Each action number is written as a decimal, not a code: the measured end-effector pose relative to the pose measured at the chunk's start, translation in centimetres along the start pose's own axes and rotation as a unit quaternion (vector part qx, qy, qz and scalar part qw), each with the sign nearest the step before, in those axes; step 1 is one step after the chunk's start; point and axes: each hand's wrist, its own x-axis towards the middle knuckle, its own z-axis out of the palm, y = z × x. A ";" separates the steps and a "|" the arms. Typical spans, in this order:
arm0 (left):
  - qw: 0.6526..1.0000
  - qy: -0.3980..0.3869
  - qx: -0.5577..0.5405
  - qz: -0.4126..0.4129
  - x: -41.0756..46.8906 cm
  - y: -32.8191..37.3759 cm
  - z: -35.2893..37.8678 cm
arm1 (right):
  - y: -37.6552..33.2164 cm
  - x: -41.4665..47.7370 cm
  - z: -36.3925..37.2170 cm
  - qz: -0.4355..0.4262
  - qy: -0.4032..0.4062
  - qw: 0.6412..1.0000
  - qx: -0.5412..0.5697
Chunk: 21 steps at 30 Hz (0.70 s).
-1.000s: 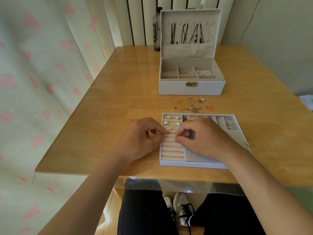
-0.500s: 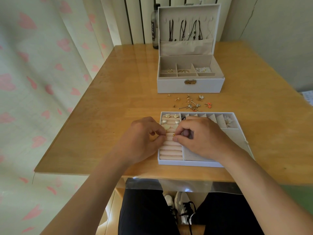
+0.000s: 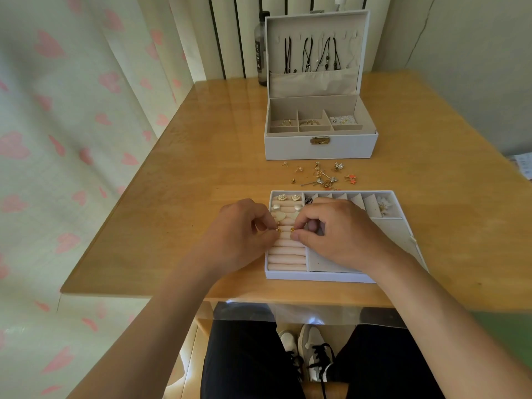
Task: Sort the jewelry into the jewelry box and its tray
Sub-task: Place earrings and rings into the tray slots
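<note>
Fingertips pinched shut on both sides: your left hand (image 3: 241, 234) and right hand (image 3: 336, 234) each nip a tiny gold earring (image 3: 293, 229) over the pink foam rolls (image 3: 288, 249) at the tray (image 3: 316, 276) left side. Light, stiff, slippery metal, easy to drop, so I'd grip the decorative head, post down into a slot between rolls. Rolls look soft, squashy. Tray is a white, felt-lined rectangle, near edge of the glossy wooden table (image 3: 201, 156). Loose pile of earrings (image 3: 319, 177) sits between tray and open jewelry box (image 3: 319, 148) further away.
</note>
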 end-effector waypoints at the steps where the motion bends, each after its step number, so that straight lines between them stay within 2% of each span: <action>1: 1.000 0.004 0.008 0.000 -0.1 0.1 0.1 | 0.0 0.0 0.0 0.000 0.000 1.000 0.000; 9: 0.999 0.016 0.037 0.000 -0.4 0.3 0.5 | 0.0 -0.1 0.0 -0.001 -0.003 1.000 0.003; 14: 0.998 0.038 0.029 0.040 -0.5 -0.2 0.0 | 0.1 -0.2 -0.2 -0.004 0.000 1.000 0.023; 21: 0.997 0.010 0.036 0.066 0.0 0.1 0.2 | -0.1 -0.2 0.0 -0.011 0.008 1.000 0.007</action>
